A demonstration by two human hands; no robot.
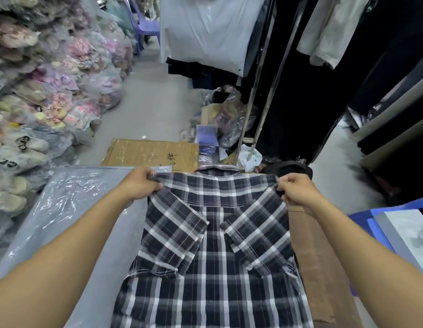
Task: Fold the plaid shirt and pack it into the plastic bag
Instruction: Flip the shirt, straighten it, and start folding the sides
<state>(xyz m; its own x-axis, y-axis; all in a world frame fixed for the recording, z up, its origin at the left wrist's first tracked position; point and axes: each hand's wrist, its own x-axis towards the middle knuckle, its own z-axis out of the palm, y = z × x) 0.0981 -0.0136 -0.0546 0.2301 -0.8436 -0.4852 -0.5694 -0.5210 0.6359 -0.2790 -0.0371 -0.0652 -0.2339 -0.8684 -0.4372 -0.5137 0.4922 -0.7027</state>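
Shirt (pixel 212 245): lay back-up, sleeves folded inward.
Hands: left (pixel 140 183) and right (pixel 296 191) pinched shoulders, squaring the fold.
Bag (pixel 70 197): waited alongside.

Both bare forearms are reaching far forward, roughly parallel. Left hand (pixel 140 183) is sitting at far left, fingers curled closed, knuckles up, pinching cloth. Right hand (pixel 296 191) is mirroring it at far right, fist-like, thumb side inward, also pinching.
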